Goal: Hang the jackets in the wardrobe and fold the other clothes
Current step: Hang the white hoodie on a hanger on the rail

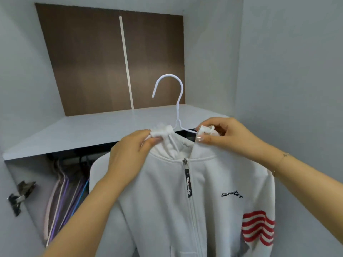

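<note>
A person stands at an open wardrobe (278, 52), holding up a white zip-up jacket (167, 210) in the middle of the view. The jacket sits on a thin white hanger (179, 101), whose hook rises free above the collar, not on any rail. The left hand (130, 154) pinches the bunched fabric at the left side of the collar. The right hand (222, 134) pinches the fabric at the right side of the collar, just beside the hanger's wire. The zip is closed up to the neck, with a dark pull tab (187, 182) hanging down. Red and white stripes (258, 227) band the sleeve on the right, and dark script lettering sits on the chest. Behind the jacket is a grey shelf (83, 130) with a brown back panel. Below the shelf, at the far left, several empty hangers (63, 199) hang in a row.
</note>
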